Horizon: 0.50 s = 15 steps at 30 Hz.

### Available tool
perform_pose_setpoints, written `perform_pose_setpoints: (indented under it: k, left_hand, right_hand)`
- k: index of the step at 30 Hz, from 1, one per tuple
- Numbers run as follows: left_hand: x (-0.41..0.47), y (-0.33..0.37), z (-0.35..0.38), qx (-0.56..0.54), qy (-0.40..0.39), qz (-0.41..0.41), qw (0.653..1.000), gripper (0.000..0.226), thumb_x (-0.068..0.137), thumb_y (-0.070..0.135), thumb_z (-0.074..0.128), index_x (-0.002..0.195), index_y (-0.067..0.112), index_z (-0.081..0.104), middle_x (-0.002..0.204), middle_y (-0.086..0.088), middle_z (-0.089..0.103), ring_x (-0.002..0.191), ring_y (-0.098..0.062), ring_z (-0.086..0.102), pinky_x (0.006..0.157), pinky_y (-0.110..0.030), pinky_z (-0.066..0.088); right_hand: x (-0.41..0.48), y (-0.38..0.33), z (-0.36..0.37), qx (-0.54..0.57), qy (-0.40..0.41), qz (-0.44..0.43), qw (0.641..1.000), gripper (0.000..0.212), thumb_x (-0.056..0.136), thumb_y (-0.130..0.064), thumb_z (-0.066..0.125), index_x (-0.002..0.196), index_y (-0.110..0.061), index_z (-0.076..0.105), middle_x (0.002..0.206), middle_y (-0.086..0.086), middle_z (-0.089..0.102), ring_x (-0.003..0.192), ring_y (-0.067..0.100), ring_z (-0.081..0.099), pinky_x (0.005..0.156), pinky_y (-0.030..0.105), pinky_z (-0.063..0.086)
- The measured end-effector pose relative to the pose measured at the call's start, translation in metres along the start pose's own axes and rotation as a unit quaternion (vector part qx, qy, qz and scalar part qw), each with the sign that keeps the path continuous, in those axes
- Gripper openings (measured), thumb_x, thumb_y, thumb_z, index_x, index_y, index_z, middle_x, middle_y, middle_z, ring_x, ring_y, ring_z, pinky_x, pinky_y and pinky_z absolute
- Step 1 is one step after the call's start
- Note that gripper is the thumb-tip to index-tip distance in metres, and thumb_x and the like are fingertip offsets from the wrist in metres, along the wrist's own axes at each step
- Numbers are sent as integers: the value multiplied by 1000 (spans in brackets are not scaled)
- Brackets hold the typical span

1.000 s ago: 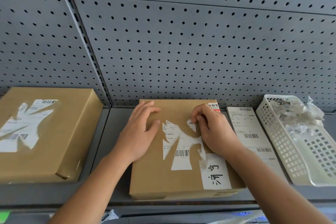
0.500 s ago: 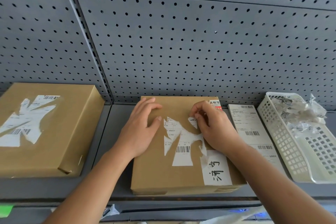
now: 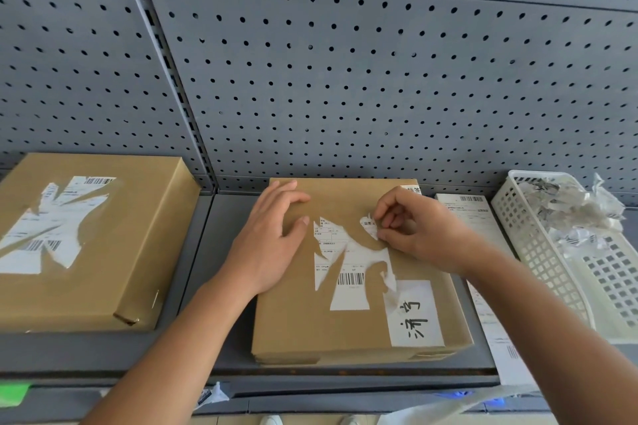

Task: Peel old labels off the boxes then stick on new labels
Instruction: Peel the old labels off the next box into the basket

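Here a flat brown cardboard box (image 3: 345, 331) lies on the grey metal shelf (image 3: 221, 269), in front of a perforated grey pegboard (image 3: 345, 79). Its old label (image 3: 348, 272) is a ragged white remnant with jagged, pointed edges and a barcode near its lower end. The left hand (image 3: 269, 245) lies flat on the matte box top, fingers straight and slightly spread, thumb tip near the label's torn left edge. The right hand (image 3: 417, 235) is curled, thumb and forefinger pinching a small lifted flap (image 3: 368, 223) at the remnant's upper right. A smooth rectangular white sticker (image 3: 414, 314) with handwritten black characters sits at the box's near right corner. Just right of the box lies a long strip of printed labels (image 3: 464, 214), then a white plastic lattice basket (image 3: 538, 252) holding crumpled paper scraps (image 3: 573, 210). Well to the left, a 2nd cardboard box (image 3: 114, 252) carries a similarly shredded label (image 3: 45, 235).
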<state>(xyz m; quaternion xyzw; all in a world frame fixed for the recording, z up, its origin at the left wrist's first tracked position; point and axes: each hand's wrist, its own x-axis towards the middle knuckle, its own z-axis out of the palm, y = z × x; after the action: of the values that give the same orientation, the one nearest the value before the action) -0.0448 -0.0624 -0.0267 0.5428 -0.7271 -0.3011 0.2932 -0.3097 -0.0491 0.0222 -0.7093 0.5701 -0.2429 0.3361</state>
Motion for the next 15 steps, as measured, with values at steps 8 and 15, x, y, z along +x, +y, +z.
perform_pose_setpoints:
  k: [8, 15]
  left_hand:
    - [0, 0, 0, 1, -3, 2, 1000, 30, 104, 38, 48, 133, 41, 50, 158, 29, 26, 147, 14, 1, 117, -27, 13]
    - [1, -1, 0, -2, -1, 2, 1000, 29, 103, 39, 48, 131, 43, 50, 156, 31, 26, 147, 14, 1, 116, -30, 15]
  right_hand:
    - [8, -7, -9, -53, -37, -1, 998, 23, 79, -8, 82, 91, -22, 67, 88, -8, 67, 80, 4, 60, 80, 12, 48]
    - [13, -7, -7, -98, -36, -13, 994, 17, 83, -8, 77, 87, -20, 66, 88, -7, 66, 80, 5, 60, 76, 14, 50]
